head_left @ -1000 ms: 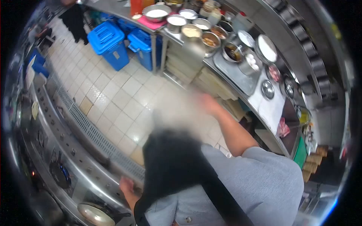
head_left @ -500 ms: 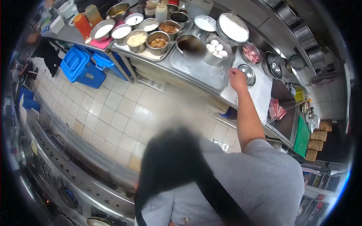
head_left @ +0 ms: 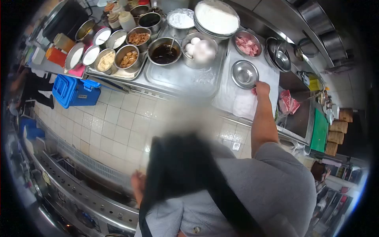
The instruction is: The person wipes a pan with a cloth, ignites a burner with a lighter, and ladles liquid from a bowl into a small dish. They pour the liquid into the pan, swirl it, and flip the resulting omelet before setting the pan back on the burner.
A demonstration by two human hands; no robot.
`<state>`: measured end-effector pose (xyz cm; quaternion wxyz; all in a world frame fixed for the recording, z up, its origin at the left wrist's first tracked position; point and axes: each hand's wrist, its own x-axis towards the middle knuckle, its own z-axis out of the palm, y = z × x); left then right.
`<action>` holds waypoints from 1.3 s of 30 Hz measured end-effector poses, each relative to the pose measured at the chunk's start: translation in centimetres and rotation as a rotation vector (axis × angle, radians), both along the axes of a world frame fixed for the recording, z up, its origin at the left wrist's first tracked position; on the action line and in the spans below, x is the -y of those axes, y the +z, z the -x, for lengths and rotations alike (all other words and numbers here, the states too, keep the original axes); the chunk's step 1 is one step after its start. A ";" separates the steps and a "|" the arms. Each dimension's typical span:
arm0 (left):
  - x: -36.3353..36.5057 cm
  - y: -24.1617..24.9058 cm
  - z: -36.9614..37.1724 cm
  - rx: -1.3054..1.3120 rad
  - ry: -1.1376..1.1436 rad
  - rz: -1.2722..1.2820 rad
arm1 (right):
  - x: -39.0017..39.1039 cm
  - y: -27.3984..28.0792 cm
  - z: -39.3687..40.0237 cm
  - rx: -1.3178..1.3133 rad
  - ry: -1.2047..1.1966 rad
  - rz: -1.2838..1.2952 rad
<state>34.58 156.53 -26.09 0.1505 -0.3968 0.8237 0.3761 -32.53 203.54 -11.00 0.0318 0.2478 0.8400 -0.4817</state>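
My right hand [head_left: 262, 90] is at the near right edge of a shallow metal bowl [head_left: 244, 74], its fingers closed on the rim. The bowl appears to have nothing in it. Under it lies a white cloth [head_left: 244, 103] on the counter. Low by my left side, my left hand [head_left: 138, 185] hangs near the stove edge, its fingers loosely curled and slightly apart, with nothing visible in them. Beyond the bowl stands a metal bowl of raw meat pieces [head_left: 247, 44]. To the left is a pot of white eggs [head_left: 193, 48], partly behind a blurred patch.
A metal tray [head_left: 177, 81] lies left of the cloth. Several containers stand behind it, including a dark sauce bowl [head_left: 164, 53]. A raw meat slab [head_left: 289, 102] is in the sink at right, beside a green board [head_left: 318, 132]. A blue bin [head_left: 77, 91] stands on the floor.
My right hand has gone from the bowl's left side to its near right rim. The view has shifted, and my left hand has come into sight at lower left.
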 end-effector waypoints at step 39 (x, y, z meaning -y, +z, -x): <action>18.1 15.9 3.6 -0.617 0.615 0.216 | 54.4 8.9 -30.0 -0.318 1.499 0.406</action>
